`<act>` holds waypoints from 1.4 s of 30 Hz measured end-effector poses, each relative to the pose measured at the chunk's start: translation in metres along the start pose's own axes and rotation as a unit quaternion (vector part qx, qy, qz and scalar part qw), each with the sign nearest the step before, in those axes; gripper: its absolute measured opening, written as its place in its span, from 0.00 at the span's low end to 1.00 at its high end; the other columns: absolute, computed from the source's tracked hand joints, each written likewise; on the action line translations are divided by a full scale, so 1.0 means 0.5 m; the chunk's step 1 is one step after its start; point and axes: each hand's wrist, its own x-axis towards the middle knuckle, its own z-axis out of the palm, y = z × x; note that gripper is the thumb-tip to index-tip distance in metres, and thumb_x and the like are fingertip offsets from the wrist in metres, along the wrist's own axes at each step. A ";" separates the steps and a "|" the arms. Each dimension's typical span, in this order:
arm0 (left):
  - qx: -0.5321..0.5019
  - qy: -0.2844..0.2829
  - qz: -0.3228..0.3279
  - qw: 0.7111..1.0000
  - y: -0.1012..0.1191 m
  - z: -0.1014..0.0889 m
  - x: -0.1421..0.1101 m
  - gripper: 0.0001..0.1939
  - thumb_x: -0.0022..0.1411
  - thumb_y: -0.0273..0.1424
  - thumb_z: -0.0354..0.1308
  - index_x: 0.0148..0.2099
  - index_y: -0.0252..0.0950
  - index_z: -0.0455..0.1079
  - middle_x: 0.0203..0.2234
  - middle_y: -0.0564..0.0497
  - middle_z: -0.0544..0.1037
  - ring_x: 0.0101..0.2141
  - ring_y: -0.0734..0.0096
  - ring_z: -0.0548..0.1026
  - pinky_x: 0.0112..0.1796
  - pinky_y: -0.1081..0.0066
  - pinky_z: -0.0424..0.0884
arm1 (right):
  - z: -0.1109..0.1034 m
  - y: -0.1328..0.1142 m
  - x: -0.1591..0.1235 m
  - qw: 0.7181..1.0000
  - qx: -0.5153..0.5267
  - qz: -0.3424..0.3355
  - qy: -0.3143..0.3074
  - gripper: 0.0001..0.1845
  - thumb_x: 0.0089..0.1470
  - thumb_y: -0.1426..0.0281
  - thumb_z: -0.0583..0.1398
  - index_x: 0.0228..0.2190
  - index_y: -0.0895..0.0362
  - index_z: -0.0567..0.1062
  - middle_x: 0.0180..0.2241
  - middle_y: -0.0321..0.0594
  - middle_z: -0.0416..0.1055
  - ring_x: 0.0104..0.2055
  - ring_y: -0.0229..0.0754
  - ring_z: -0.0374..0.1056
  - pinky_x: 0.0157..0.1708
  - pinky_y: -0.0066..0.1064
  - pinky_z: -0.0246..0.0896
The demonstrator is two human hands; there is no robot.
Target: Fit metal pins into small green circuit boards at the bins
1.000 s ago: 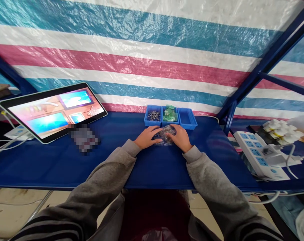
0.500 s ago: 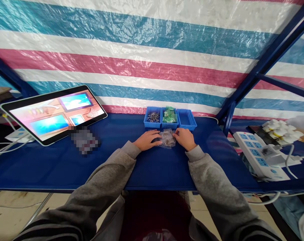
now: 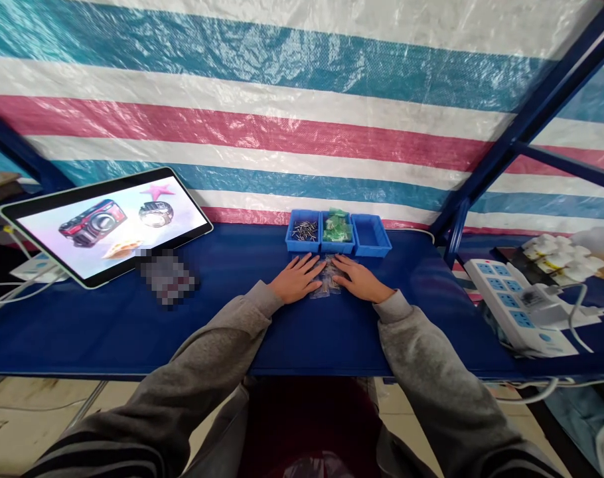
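Observation:
A clear plastic bag (image 3: 324, 284) with small parts inside lies on the blue table (image 3: 222, 332). My left hand (image 3: 296, 279) rests flat on its left side, fingers spread. From the other side my right hand (image 3: 362, 279) lies over the bag's right part, fingers stretched out, so some of the bag is hidden. Just beyond the hands stand three blue bins side by side. The left bin (image 3: 297, 245) holds small metal screws (image 3: 304, 230), the middle bin (image 3: 338, 248) holds green packets (image 3: 336, 229), and nothing shows inside the right bin (image 3: 372, 249).
A tablet-like screen (image 3: 147, 219) leans at the table's left, with a blurred-out patch (image 3: 167, 279) before it. At the right edge lies a white power strip (image 3: 511, 305) with plugs and cables. A striped tarp (image 3: 282, 133) hangs behind, beside a blue metal frame (image 3: 521, 126).
My right hand has gone from pinching the bag's right edge to lying flat on it. My left fingers have spread further. The picture on the screen has changed.

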 end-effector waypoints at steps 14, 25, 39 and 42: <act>-0.021 -0.018 -0.004 1.000 -0.020 -0.019 -0.018 0.29 0.73 0.43 0.34 0.71 0.43 0.44 0.69 0.49 0.47 0.68 0.56 0.43 0.65 0.52 0.40 | 0.018 0.006 -0.037 0.993 -0.084 0.040 0.079 0.25 0.63 0.71 0.47 0.59 0.63 0.66 0.63 0.55 0.59 0.67 0.54 0.52 0.64 0.48 0.52; 0.017 -0.001 -0.022 1.000 -0.016 -0.026 -0.026 0.30 0.72 0.47 0.33 0.71 0.44 0.48 0.69 0.48 0.49 0.68 0.55 0.43 0.65 0.50 0.40 | -0.041 -0.080 -0.058 0.979 -0.184 0.083 -0.023 0.30 0.62 0.56 0.53 0.58 0.63 0.67 0.66 0.59 0.50 0.64 0.61 0.55 0.58 0.48 0.60; -0.008 0.016 -0.025 1.000 -0.014 -0.027 -0.030 0.39 0.66 0.57 0.40 0.71 0.44 0.46 0.69 0.46 0.48 0.67 0.51 0.47 0.64 0.50 0.44 | -0.076 -0.079 -0.013 0.980 -0.182 0.081 0.004 0.22 0.65 0.62 0.49 0.52 0.57 0.73 0.55 0.53 0.67 0.53 0.56 0.66 0.51 0.46 0.62; -0.015 0.075 -0.011 0.997 -0.017 -0.028 -0.026 0.33 0.68 0.53 0.41 0.67 0.42 0.57 0.65 0.44 0.58 0.65 0.53 0.54 0.63 0.52 0.51 | -0.099 -0.056 0.029 0.981 -0.138 0.058 0.122 0.19 0.63 0.70 0.50 0.51 0.59 0.74 0.51 0.52 0.70 0.53 0.54 0.66 0.53 0.44 0.61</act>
